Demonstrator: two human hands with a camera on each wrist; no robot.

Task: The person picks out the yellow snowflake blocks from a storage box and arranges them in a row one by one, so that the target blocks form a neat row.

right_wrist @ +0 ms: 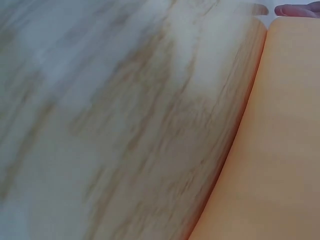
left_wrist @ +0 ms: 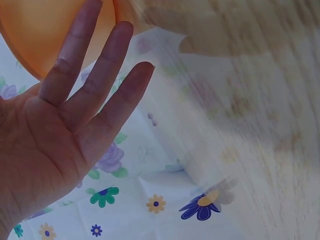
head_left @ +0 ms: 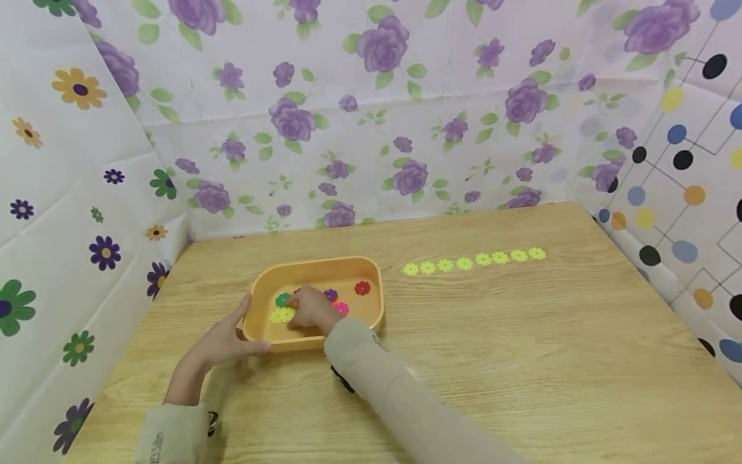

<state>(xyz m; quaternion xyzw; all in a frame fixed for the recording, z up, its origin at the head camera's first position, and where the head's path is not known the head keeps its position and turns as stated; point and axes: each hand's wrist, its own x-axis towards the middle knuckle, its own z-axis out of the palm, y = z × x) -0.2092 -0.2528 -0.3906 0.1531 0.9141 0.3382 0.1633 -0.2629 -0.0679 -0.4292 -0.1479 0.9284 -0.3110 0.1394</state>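
An orange plastic basin stands on the table, several flower-shaped plastic discs lying inside it. Against its left front corner rests my left hand, thumb stretched along the front rim. In the left wrist view, three straight fingers of that hand spread beside the basin. My right hand reaches down into the basin, with thumb and forefinger apart close to the yellow discs. A green disc is by the forefinger. Purple, pink and red discs lie farther right; the hand partly hides others.
Several yellow flower discs form a row on the wooden table, right of the basin. Flowered cloth hangs behind the table, with patterned sheets at left and right. The right wrist view shows mostly tabletop and the basin's wall.
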